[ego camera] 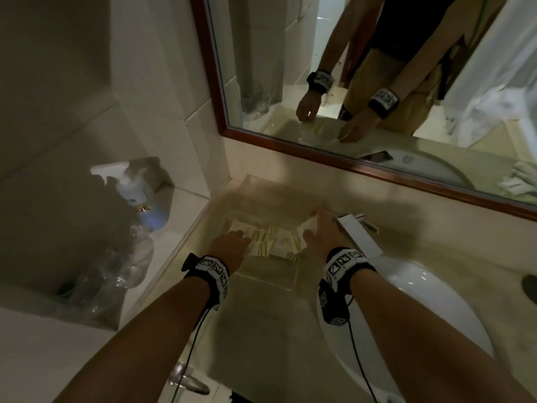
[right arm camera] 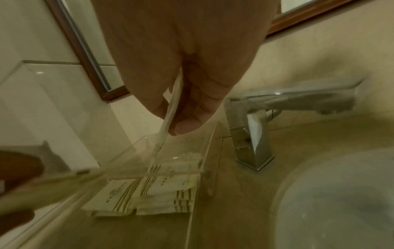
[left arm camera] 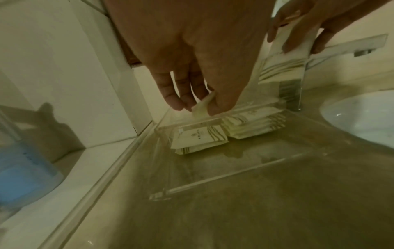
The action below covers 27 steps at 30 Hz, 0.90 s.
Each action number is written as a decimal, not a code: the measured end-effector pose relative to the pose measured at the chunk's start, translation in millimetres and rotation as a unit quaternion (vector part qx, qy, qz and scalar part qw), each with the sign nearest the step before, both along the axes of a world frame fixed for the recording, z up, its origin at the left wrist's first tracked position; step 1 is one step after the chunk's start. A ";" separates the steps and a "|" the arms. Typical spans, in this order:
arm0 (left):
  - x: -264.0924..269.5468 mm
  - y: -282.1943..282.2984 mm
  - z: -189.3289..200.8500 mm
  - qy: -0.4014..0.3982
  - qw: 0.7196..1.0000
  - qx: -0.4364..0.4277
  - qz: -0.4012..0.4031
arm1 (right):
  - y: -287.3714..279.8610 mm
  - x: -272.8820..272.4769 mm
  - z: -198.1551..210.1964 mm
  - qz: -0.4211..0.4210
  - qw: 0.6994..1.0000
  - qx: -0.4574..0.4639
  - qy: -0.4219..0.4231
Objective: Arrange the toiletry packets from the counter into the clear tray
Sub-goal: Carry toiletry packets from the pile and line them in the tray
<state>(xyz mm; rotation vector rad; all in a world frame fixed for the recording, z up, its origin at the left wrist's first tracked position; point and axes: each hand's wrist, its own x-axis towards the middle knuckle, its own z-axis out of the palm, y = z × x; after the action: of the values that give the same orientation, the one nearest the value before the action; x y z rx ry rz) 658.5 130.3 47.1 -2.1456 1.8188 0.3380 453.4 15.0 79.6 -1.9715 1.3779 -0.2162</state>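
Observation:
A clear tray [ego camera: 263, 277] sits on the beige counter by the wall, with several white striped packets [ego camera: 279, 239] lying flat inside. My left hand [ego camera: 232, 242] is at the tray's left side. In the left wrist view that hand [left arm camera: 200, 106] pinches the corner of a packet [left arm camera: 201, 110] just above the tray rim [left arm camera: 234, 175]. My right hand [ego camera: 319, 231] is over the tray's right side. In the right wrist view it [right arm camera: 170, 121] grips a packet [right arm camera: 158, 144] that hangs on edge above the stacked packets [right arm camera: 162, 193].
A chrome faucet [ego camera: 357, 228] stands just right of the tray, with the white sink basin [ego camera: 421, 301] beyond it. A pump bottle [ego camera: 136, 193] and crumpled clear plastic [ego camera: 116, 271] sit on the ledge to the left. A framed mirror [ego camera: 377, 82] hangs behind.

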 end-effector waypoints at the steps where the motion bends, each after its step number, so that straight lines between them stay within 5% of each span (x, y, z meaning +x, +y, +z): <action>1: 7.8 -2.6 -3.9 -0.011 1.000 0.005 -0.017 | -0.7 8.4 -3.4 -0.028 0.999 0.009 -0.015; 14: 58.8 -34.0 -47.9 -0.006 0.993 0.082 -0.083 | -7.4 57.1 -37.8 -0.123 0.991 -0.005 -0.047; 27: 68.9 -62.5 -49.0 0.037 0.993 0.048 -0.098 | -6.0 63.1 -43.7 -0.154 0.983 -0.010 -0.103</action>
<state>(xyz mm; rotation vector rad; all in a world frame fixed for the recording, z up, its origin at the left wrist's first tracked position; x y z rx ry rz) 727.5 67.8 -1.9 -1.8952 1.9928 0.4539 516.5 9.0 35.9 -1.6896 1.5403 -0.5619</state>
